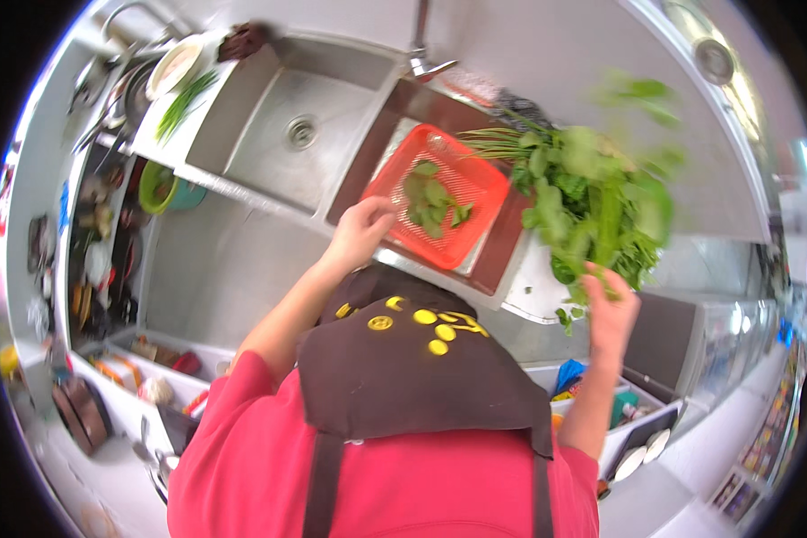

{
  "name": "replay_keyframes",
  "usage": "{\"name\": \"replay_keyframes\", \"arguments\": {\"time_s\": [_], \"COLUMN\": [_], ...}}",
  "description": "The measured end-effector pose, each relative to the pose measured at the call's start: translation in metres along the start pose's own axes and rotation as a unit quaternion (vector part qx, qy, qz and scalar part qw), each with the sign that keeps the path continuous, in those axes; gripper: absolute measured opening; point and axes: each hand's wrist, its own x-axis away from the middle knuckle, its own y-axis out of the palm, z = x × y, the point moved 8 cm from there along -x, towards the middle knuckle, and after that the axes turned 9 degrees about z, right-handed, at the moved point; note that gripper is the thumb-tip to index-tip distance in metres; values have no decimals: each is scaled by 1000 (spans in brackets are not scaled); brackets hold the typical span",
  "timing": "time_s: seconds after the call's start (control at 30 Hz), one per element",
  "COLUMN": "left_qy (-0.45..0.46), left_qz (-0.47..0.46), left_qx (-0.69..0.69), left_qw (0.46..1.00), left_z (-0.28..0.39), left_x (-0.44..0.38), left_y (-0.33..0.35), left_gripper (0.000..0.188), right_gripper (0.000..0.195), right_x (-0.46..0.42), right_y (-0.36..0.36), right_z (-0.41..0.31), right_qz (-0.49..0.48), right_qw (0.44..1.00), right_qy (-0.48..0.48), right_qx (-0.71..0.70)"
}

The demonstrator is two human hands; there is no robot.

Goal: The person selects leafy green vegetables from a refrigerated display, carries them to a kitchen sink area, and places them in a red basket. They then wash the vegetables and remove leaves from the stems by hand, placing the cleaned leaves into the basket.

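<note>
My right hand (610, 313) grips the stem of a leafy green stalk (607, 222), raised in front of a heap of greens (551, 181) on the right counter; the leaves are blurred. My left hand (364, 228) is at the near left rim of a red plastic basket (485, 195), its fingers curled. Whether it pinches anything is too blurred to tell. Inside the basket lie several loose green leaves (434, 198). The basket rests over the right-hand, brown-looking sink basin (494, 269).
To the left is a steel sink basin (269, 134) with a drain. A faucet (427, 64) stands behind the basins. Spring onions (185, 107) and a pale bowl (175, 67) sit on the left counter. Below are a green tub (156, 188) and open drawers (155, 366).
</note>
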Motion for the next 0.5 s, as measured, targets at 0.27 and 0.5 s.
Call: {"name": "replay_keyframes", "arguments": {"time_s": [0.27,0.5], "left_qy": [166,543], "left_qz": [54,89], "left_qx": [4,-247], "left_qw": [985,798], "left_z": [109,194], "left_x": [33,45], "left_y": [-16,-23], "left_gripper": [14,23], "right_gripper": [14,8], "right_x": [41,63], "right_y": [99,109], "right_z": [3,-8], "right_qz": [-99,-139], "right_qw": [984,984], "right_qy": [17,-12], "right_qx": [-149,-111]}}
